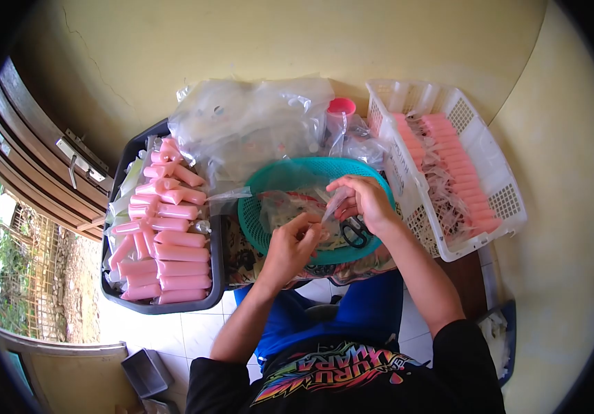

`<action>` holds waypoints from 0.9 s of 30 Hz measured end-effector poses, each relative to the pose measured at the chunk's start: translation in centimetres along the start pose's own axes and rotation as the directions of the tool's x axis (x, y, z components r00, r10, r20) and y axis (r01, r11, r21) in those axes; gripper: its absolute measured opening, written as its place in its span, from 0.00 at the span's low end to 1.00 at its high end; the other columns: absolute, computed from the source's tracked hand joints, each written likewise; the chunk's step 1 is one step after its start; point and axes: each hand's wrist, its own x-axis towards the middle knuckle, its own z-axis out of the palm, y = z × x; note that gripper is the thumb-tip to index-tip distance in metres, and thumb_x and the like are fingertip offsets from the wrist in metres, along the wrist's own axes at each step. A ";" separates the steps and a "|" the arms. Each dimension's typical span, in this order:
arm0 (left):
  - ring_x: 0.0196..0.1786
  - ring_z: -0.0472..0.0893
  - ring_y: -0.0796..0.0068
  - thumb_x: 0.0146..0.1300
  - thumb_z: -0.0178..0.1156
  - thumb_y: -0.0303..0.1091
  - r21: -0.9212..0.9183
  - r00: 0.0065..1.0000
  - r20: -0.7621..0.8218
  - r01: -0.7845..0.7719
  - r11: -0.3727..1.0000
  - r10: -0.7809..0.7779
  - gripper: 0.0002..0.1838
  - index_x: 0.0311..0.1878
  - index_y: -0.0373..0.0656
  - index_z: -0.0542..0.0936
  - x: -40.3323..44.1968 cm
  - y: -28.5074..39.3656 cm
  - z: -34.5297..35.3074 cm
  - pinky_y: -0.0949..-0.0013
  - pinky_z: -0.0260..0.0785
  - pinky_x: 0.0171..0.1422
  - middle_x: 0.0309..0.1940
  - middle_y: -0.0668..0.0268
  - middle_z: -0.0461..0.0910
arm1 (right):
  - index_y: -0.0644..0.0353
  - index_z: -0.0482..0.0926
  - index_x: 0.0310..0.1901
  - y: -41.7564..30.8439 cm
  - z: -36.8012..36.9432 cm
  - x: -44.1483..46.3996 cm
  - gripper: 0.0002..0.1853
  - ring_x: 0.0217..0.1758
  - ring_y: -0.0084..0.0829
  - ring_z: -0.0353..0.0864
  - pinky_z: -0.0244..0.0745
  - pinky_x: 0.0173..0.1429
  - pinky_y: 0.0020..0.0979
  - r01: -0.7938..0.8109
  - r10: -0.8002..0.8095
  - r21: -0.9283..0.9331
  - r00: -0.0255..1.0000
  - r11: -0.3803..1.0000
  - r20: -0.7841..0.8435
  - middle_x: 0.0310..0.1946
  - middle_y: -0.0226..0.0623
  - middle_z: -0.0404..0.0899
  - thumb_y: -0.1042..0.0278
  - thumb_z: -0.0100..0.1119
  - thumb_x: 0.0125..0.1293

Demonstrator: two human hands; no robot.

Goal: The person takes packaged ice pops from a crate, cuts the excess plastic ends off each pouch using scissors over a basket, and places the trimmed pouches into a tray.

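Observation:
Both hands are over a teal plastic basket in front of my lap. My right hand has its fingers bent round a thin clear plastic bag, which hangs down toward the other hand. Lower and to the left, my left hand is closed in a pinch, its fingertips close to the bag's lower end; what they grip is too small to make out. Inside the basket, the black-handled scissors lie just below my right hand. Crumpled clear plastic also lies in the basket.
A black tray on the left holds many pink-filled plastic tubes. At right, a white perforated crate holds rows of pink tubes. Behind the basket are clear plastic sheets and a pink cup.

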 end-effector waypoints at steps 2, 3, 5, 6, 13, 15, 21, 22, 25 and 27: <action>0.23 0.76 0.81 0.71 0.54 0.35 -0.047 1.000 0.008 0.017 0.999 -0.016 0.11 0.43 0.35 0.80 0.2 -0.2 -0.6 0.74 0.68 0.27 0.22 0.67 0.77 | 0.66 0.82 0.44 0.3 -0.5 -0.1 0.17 0.28 0.30 0.84 0.78 0.32 0.29 0.076 -0.091 -0.239 0.994 0.968 -0.055 0.31 0.42 0.85 0.58 0.55 0.72; 0.23 0.76 0.81 0.72 0.52 0.35 -0.125 0.996 0.016 0.084 0.989 -0.082 0.12 0.45 0.36 0.79 0.3 -0.2 -1.0 0.75 0.68 0.27 0.23 0.69 0.76 | 0.64 0.82 0.44 0.6 -0.7 -0.2 0.16 0.30 0.34 0.85 0.79 0.34 0.32 0.129 -0.190 -0.465 0.978 0.876 -0.086 0.32 0.43 0.85 0.58 0.58 0.70; 0.24 0.75 0.80 0.76 0.48 0.39 -0.231 0.989 0.041 0.149 0.961 -0.143 0.15 0.49 0.39 0.78 0.6 -0.3 -1.8 0.75 0.68 0.28 0.25 0.70 0.75 | 0.64 0.82 0.44 1.5 -1.1 -0.9 0.14 0.33 0.39 0.85 0.79 0.38 0.35 0.201 -0.325 -0.788 0.946 0.582 0.001 0.34 0.44 0.85 0.60 0.61 0.67; 0.24 0.75 0.80 0.76 0.48 0.39 -0.231 0.989 0.042 0.151 0.961 -0.145 0.15 0.49 0.39 0.78 0.8 -0.4 -2.0 0.75 0.68 0.28 0.25 0.70 0.75 | 0.63 0.82 0.45 1.9 -1.1 -1.4 0.14 0.37 0.44 0.85 0.80 0.41 0.38 0.226 -0.408 -0.958 0.903 0.174 0.138 0.35 0.46 0.84 0.62 0.64 0.64; 0.32 0.77 0.78 0.77 0.49 0.43 -0.421 0.960 0.060 0.272 0.866 -0.272 0.21 0.62 0.37 0.76 1.2 -1.2 -2.2 0.74 0.71 0.36 0.33 0.66 0.78 | 0.63 0.79 0.49 2.5 0.3 -2.5 0.20 0.43 0.49 0.84 0.80 0.46 0.44 0.106 -0.215 -0.993 0.970 -0.043 0.113 0.42 0.47 0.80 0.72 0.69 0.53; 0.36 0.77 0.78 0.76 0.51 0.41 -0.455 0.961 0.066 0.270 0.848 -0.270 0.23 0.66 0.36 0.72 1.1 -0.8 -2.0 0.74 0.71 0.40 0.37 0.65 0.78 | 0.64 0.79 0.49 2.5 0.6 -2.3 0.20 0.43 0.49 0.84 0.80 0.45 0.45 0.092 -0.189 -0.993 0.976 -0.073 0.105 0.41 0.49 0.81 0.72 0.68 0.53; 0.40 0.77 0.79 0.73 0.57 0.35 -0.425 0.990 0.040 0.137 0.895 -0.133 0.26 0.70 0.36 0.68 1.7 -1.8 -2.2 0.75 0.69 0.43 0.41 0.66 0.78 | 0.67 0.78 0.49 3.5 -0.3 -2.0 0.19 0.38 0.51 0.85 0.81 0.44 0.46 0.070 -0.163 -0.995 0.983 -0.067 0.080 0.33 0.53 0.83 0.73 0.65 0.54; 0.40 0.77 0.79 0.73 0.57 0.35 -0.428 0.990 0.034 0.136 0.894 -0.135 0.26 0.70 0.36 0.68 1.7 -2.0 -2.2 0.75 0.69 0.43 0.41 0.66 0.78 | 0.68 0.78 0.50 3.5 -0.6 -2.3 0.20 0.37 0.51 0.85 0.80 0.43 0.44 0.148 -0.241 -0.989 0.960 0.004 0.142 0.34 0.54 0.83 0.72 0.65 0.54; 0.40 0.78 0.79 0.72 0.59 0.35 -0.345 0.997 -0.034 0.058 0.937 -0.074 0.25 0.68 0.37 0.68 1.9 -1.7 -2.2 0.73 0.70 0.43 0.41 0.65 0.78 | 0.70 0.79 0.52 2.1 -0.8 -3.8 0.23 0.34 0.52 0.85 0.79 0.41 0.41 0.234 -0.310 -0.937 0.939 0.258 0.149 0.35 0.56 0.83 0.70 0.67 0.54; 0.40 0.78 0.79 0.72 0.59 0.34 -0.345 0.996 -0.038 0.062 0.937 -0.080 0.21 0.64 0.39 0.70 2.0 -1.0 -2.2 0.73 0.70 0.43 0.42 0.65 0.79 | 0.70 0.79 0.55 1.1 -1.0 -5.1 0.27 0.32 0.41 0.85 0.77 0.38 0.37 0.131 -0.217 -0.837 0.976 0.531 0.016 0.38 0.52 0.86 0.66 0.72 0.55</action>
